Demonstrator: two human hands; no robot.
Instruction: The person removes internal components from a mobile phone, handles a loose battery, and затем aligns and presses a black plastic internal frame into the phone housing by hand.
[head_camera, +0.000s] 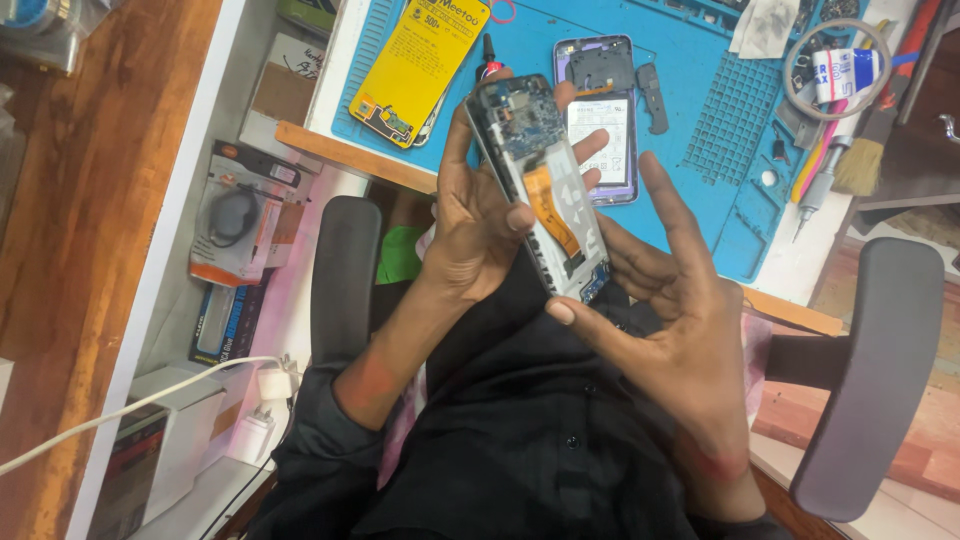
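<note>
A: How are the hands set?

B: The left hand (478, 225) comes up from the lap, palm toward the camera, fingers wrapped behind an opened phone (540, 185) with the thumb pressed on its long edge. The phone is tilted, raised above the lap in front of the blue work mat (690, 130), its circuit board and orange ribbon cable facing up.

A: And the right?

B: The right hand (665, 320) reaches in from the lower right with its fingers spread wide. Its thumb tip touches the phone's lower end; the index finger points up beside it. Whether the other fingers touch the frame, I cannot quite tell.

A: What lies around?

B: On the mat behind, a second opened phone (600, 115) lies flat, partly hidden by the held one. A yellow package (420, 60) sits to its left, a brush (862, 160) and tape roll (840, 70) to the right. Black chair armrests (345, 280) flank the arms.
</note>
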